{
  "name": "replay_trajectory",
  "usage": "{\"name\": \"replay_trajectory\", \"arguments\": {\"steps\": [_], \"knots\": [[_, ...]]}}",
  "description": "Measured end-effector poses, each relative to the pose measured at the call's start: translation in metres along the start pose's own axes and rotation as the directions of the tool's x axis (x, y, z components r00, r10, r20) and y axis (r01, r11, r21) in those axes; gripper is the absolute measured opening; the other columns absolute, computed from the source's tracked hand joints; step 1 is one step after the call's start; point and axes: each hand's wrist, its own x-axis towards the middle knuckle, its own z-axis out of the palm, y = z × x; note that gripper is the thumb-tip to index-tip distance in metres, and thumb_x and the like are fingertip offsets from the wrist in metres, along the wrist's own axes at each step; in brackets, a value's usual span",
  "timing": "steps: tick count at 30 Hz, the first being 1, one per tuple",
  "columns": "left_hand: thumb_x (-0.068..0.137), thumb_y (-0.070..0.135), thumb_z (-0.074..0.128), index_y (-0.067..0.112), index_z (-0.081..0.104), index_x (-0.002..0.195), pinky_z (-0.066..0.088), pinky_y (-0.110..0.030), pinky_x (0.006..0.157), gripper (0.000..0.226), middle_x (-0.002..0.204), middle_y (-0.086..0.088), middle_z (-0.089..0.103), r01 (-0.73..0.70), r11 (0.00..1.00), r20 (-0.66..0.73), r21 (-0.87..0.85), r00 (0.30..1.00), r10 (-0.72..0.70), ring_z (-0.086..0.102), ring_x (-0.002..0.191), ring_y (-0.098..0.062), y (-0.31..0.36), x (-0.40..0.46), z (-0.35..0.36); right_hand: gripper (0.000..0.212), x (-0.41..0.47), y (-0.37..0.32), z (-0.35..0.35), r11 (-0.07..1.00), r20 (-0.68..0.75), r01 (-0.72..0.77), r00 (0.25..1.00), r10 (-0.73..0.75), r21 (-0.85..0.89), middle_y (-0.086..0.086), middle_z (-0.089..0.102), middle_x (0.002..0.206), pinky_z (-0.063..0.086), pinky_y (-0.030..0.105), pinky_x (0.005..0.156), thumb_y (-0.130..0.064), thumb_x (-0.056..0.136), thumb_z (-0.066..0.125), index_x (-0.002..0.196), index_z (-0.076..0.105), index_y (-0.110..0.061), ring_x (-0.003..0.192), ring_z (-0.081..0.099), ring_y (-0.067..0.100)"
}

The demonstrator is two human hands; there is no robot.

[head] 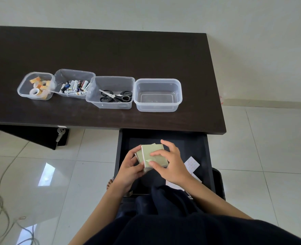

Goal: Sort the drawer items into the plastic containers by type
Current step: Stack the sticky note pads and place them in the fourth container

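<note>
Looking down from head height, a stack of pale green sticky notes (152,156) is seen gripped between two bare hands above an open dark drawer (202,151). The left hand (128,169) is closed around the stack's left edge, and the right hand (171,163) is curled over its top and right side. White sheets of paper (192,164) are seen lying in the drawer, just right of the hands. On the dark desk (110,53) beyond, four clear plastic tubs are lined up side by side: tape rolls (38,87) are held in the leftmost, batteries (74,87) in the next, black-handled scissors (116,96) in the third, and the empty tub (157,95) is placed rightmost.
</note>
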Motion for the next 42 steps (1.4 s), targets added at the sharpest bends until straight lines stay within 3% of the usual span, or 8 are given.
{"name": "replay_trajectory", "arguments": {"steps": [4,9,12,16,25,32,37,42], "knots": [[0.093,-0.007,0.045,0.03,0.047,0.129,0.056,-0.034,0.082,0.051,0.122,-0.007,0.06,0.006,0.999,0.016,-0.037,1.0,-0.005,0.06,0.109,-0.024,0.001,-0.002,-0.001,0.013,0.0,-0.003,-0.003,0.983,0.042,-0.088,0.996,0.083,0.16,-0.004,0.033,0.144,0.029,0.002,0.1,-0.028,0.087,0.067,0.098,0.073,-0.028,0.134,0.035,0.006],[0.095,0.015,0.049,0.033,0.047,0.131,0.05,-0.043,0.094,0.04,0.126,-0.008,0.058,0.025,1.0,0.013,-0.007,1.0,-0.025,0.057,0.117,-0.03,0.003,-0.004,0.0,0.019,-0.003,0.001,0.0,0.992,-0.014,-0.058,0.998,0.06,0.111,-0.005,0.034,0.147,0.028,0.001,0.101,-0.02,0.078,0.077,0.096,0.072,-0.025,0.131,0.04,0.006],[0.09,0.025,0.056,0.034,0.048,0.129,0.053,-0.037,0.087,0.041,0.117,-0.004,0.062,0.013,0.999,0.002,0.037,1.0,-0.013,0.061,0.108,-0.025,0.007,-0.006,0.002,0.035,-0.006,0.002,0.001,0.994,-0.006,-0.047,0.999,0.048,0.1,-0.007,0.03,0.15,0.023,-0.003,0.097,-0.025,0.072,0.082,0.103,0.068,-0.028,0.131,0.034,-0.003],[0.091,0.01,0.059,0.033,0.043,0.132,0.055,-0.028,0.074,0.05,0.113,-0.006,0.064,0.007,0.994,-0.011,0.108,1.0,-0.006,0.064,0.091,-0.015,0.01,-0.006,0.003,0.046,-0.008,0.004,0.002,0.996,0.002,0.0,1.0,-0.001,0.087,-0.004,0.025,0.154,0.021,-0.002,0.1,-0.025,0.068,0.085,0.109,0.065,-0.03,0.138,0.029,0.001],[0.091,-0.003,0.051,0.041,0.037,0.132,0.056,-0.041,0.079,0.062,0.105,-0.014,0.066,0.021,0.987,0.002,0.157,1.0,-0.022,0.066,0.088,-0.025,0.01,-0.011,0.005,0.046,-0.008,0.009,0.004,0.995,0.076,0.017,0.997,-0.024,0.095,-0.005,0.026,0.155,0.022,0.002,0.104,-0.027,0.064,0.087,0.106,0.068,-0.025,0.134,0.024,-0.013],[0.091,-0.005,0.047,0.021,0.051,0.106,0.054,-0.028,0.062,0.03,0.099,-0.013,0.063,0.037,0.988,-0.118,0.151,0.993,-0.019,0.064,0.081,-0.022,0.004,-0.009,0.006,0.076,-0.014,0.021,-0.001,0.996,0.089,-0.036,0.996,0.028,0.083,-0.015,0.029,0.149,0.022,0.011,0.108,-0.047,0.065,0.082,0.133,0.049,-0.034,0.139,0.023,-0.005],[0.091,-0.001,0.05,0.025,0.059,0.098,0.053,-0.025,0.061,0.028,0.087,-0.008,0.057,0.096,0.972,-0.249,0.215,0.968,-0.041,0.056,0.073,-0.017,-0.001,-0.01,-0.005,0.051,-0.025,0.077,-0.013,0.973,-0.043,-0.199,0.98,0.195,-0.116,-0.006,0.054,0.126,0.043,0.033,0.102,-0.035,0.08,0.074,0.125,0.055,-0.02,0.12,0.049,0.01],[0.091,0.0,0.05,0.023,0.059,0.101,0.056,-0.024,0.06,0.027,0.084,-0.01,0.055,0.116,0.961,-0.266,0.25,0.963,-0.047,0.054,0.07,-0.019,-0.002,-0.016,-0.012,0.06,-0.027,0.118,-0.012,0.799,0.241,-0.233,0.874,0.422,-0.555,-0.002,0.05,0.134,0.041,0.035,0.1,-0.036,0.079,0.071,0.133,0.049,-0.023,0.127,0.043,0.021]]}}
